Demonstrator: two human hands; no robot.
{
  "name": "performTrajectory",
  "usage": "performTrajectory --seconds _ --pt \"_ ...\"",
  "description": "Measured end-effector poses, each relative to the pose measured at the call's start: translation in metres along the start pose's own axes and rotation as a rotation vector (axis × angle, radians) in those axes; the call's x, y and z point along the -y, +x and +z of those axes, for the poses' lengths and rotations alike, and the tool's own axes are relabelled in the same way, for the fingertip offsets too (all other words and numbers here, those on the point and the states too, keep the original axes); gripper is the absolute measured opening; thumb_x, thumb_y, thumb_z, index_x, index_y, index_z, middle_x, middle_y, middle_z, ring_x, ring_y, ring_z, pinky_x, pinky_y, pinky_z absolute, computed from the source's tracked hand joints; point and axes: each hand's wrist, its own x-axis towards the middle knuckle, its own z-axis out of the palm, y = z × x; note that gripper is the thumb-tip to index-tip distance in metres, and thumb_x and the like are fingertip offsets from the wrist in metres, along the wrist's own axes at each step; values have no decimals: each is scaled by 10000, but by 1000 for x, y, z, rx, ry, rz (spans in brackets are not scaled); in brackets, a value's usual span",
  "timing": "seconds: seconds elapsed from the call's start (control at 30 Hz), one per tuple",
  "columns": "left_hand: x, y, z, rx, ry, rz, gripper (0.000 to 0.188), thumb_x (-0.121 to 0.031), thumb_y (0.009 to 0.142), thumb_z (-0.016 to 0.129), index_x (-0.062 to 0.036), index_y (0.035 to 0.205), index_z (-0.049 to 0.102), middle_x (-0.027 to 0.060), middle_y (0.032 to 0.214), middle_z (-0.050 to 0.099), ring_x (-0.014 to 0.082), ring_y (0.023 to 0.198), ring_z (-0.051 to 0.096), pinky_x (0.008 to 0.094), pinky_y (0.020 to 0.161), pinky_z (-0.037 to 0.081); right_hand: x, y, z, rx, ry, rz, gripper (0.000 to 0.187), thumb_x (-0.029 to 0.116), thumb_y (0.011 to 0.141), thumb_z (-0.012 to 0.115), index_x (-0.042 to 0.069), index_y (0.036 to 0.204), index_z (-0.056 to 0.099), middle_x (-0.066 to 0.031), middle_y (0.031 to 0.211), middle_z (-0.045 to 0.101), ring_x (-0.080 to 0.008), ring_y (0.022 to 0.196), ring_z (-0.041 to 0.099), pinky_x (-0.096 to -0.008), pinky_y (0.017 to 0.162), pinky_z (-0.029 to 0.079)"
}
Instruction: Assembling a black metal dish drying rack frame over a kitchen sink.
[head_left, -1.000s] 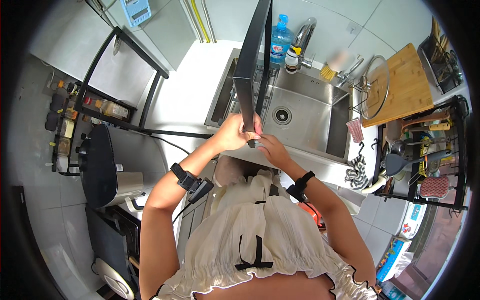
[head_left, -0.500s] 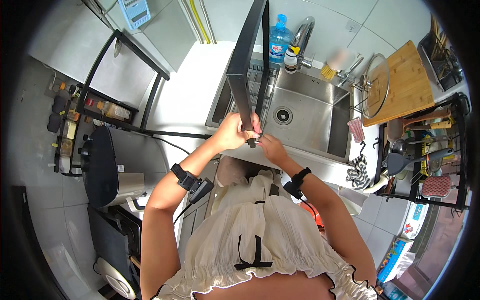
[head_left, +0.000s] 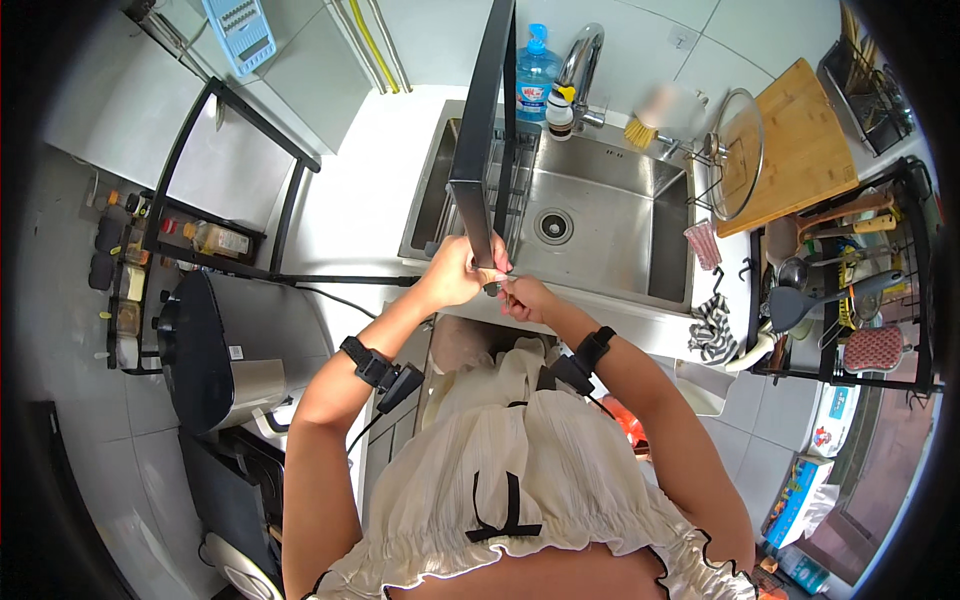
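Note:
A black metal frame (head_left: 469,160) of square bars stands up in front of me, over the left part of the sink. My left hand (head_left: 456,273) is closed around the lower near end of its bar, with the thumb across the bar. Right beside it, my right hand (head_left: 532,299) has its fingers curled and pinched together at the bar's end. Whatever sits between those fingertips is too small and hidden to name. A round dark foot (head_left: 492,289) shows under the bar's end, between the two hands.
Behind the frame is a steel sink (head_left: 640,292) with a wire drying rack (head_left: 521,170). A blue soap bottle (head_left: 537,85) and tap (head_left: 590,55) stand at the back. Another black frame (head_left: 297,215) is at left. A cutting board (head_left: 805,150) and utensil rack (head_left: 822,375) are at right.
The fingers of my right hand have curled in more, and the hand sits slightly lower beside the bar's end. My left hand keeps its grip. The whole view has shifted a little.

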Motion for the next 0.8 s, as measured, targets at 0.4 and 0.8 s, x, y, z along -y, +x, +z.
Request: performTrajectory --seconds 0.4,0.8 --pt "10 -7 12 53 47 27 224 148 705 628 5 717 456 73 759 536 182 780 608 301 673 496 -21 -3 -7 -42 -560 -494 260 206 888 516 -6 779 617 -54 657 622 -111 520 561 -236 483 448" --pt "15 -6 13 48 -4 -35 228 144 714 632 -15 743 471 42 757 546 169 839 615 290 729 497 -28 -13 -12 243 -111 -176 183 194 883 575 11 892 576 -95 821 638 -160 694 634 -285 623 540"
